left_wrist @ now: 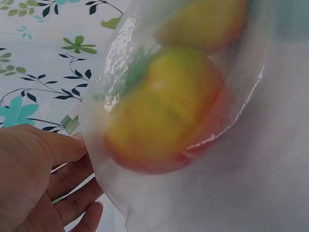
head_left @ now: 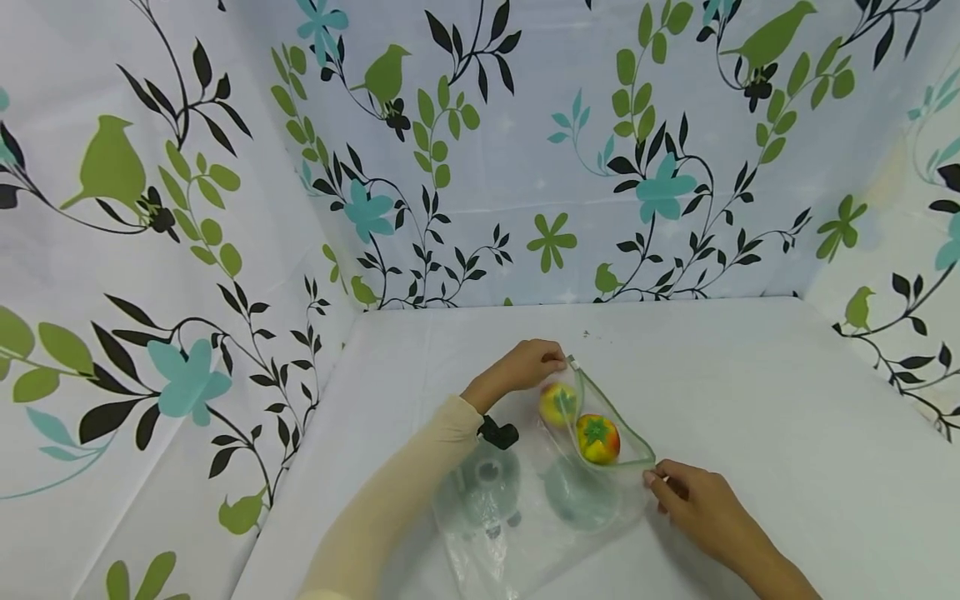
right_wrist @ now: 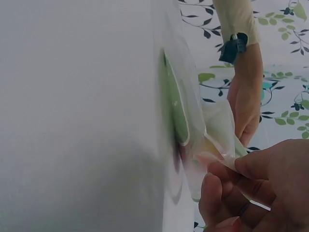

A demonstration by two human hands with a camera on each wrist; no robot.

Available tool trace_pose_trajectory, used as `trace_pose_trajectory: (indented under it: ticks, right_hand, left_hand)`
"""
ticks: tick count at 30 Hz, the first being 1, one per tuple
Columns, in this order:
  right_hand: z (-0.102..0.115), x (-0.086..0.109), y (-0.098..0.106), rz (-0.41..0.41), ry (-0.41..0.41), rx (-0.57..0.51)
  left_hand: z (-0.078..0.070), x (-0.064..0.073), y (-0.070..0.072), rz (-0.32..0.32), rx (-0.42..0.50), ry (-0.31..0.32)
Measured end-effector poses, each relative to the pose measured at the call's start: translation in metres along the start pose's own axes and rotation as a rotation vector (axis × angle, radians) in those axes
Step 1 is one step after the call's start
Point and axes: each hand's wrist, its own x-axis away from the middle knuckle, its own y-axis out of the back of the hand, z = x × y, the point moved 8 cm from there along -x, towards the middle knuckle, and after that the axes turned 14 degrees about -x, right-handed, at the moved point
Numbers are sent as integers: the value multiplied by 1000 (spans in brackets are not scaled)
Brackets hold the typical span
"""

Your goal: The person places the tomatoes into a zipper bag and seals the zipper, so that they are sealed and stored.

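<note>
A clear zip bag (head_left: 525,554) with a green zip edge lies slanted on the white table. My left hand (head_left: 531,365) pinches the far corner of its mouth by the zip's end. At the near right corner, my right hand (head_left: 701,504) pinches the edge between thumb and fingers. Just inside the mouth sits a yellow-red toy tomato (head_left: 597,439) with a green star-shaped top. Another toy tomato (head_left: 558,404) shows through the plastic beside it. Deeper in are a pale teal round piece (head_left: 581,492) and a second teal piece (head_left: 487,479) with a ring at its middle, both blurred by the plastic.
A white table (head_left: 750,375) spreads under the bag. Cloth printed with birds and leaves (head_left: 551,242) hangs behind it and at both sides. A small black camera (head_left: 498,433) is strapped to the left wrist, over the bag.
</note>
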Motion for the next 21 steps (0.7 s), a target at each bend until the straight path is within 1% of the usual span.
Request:
trace_pose_trajectory:
  ticks: [2,4,8,12,14,17,21]
  right_hand:
    - [5,-1,3,-14,40,15]
    - [9,-2,7,-36,81,23]
    - [18,-7,14,-79,189,35]
    - [30,-11,18,-120,290,61]
    - [34,-13,20,-135,320,70]
    - [37,-16,24,-165,340,75]
    - [37,-19,32,-199,361,59]
  left_hand:
    - [5,8,6,-17,32,9]
    - [8,17,13,-47,63,7]
    - [13,34,30,-116,113,4]
    - [18,45,38,-153,149,8]
    - [20,49,39,-161,156,13]
    - [25,55,41,-182,168,35]
    - [35,69,45,-226,206,88]
